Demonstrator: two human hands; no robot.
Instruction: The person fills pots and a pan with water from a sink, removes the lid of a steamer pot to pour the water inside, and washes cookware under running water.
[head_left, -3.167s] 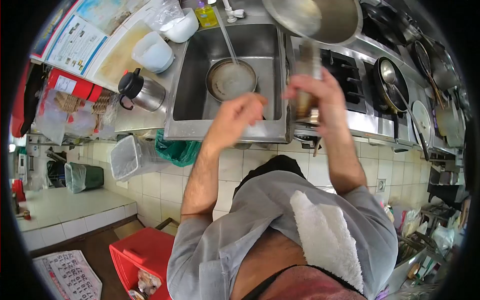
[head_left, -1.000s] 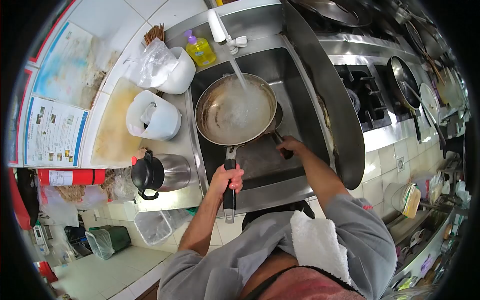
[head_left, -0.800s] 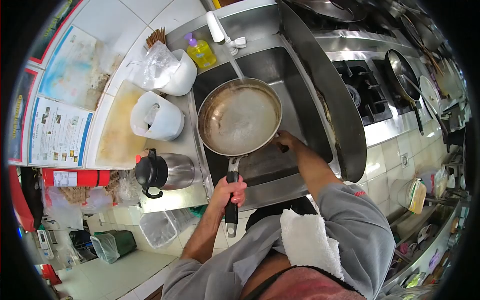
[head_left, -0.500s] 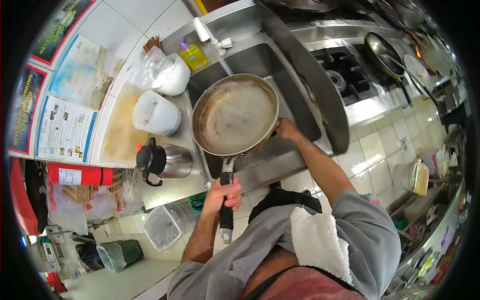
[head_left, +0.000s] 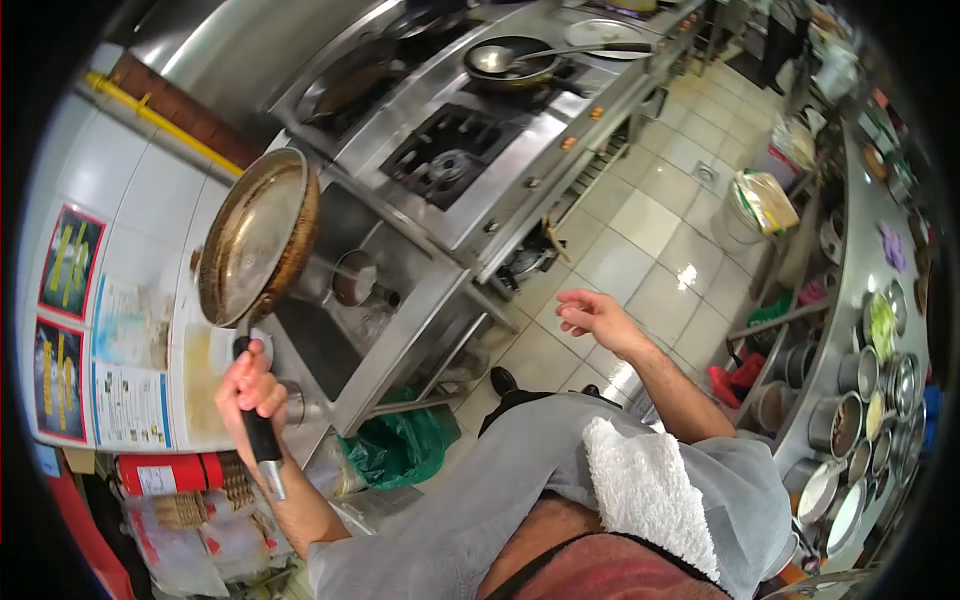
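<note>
My left hand (head_left: 250, 385) is wrapped round the black handle of a frying pan (head_left: 255, 235). The pan is raised and tilted, its wet-looking inside facing me and its browned outer side showing at the right. It hangs in front of the tiled wall, up and left of the steel sink (head_left: 325, 345). Over the tiled floor, my right hand (head_left: 595, 318) is held out with loosely bent fingers and nothing in it. Inside the sink sits a small pot (head_left: 355, 278).
A gas stove (head_left: 450, 160) stands beyond the sink, with a wok (head_left: 512, 62) and ladle on it. At right, a long counter holds several metal pots (head_left: 835, 425). A bin with a green liner (head_left: 400, 445) stands below the sink. Someone's dark-clad legs (head_left: 782, 45) show far off.
The frying pan has gone from over the sink up and left, and tilted. My right hand has let go of its rim and moved away. The view has turned toward the stove.
</note>
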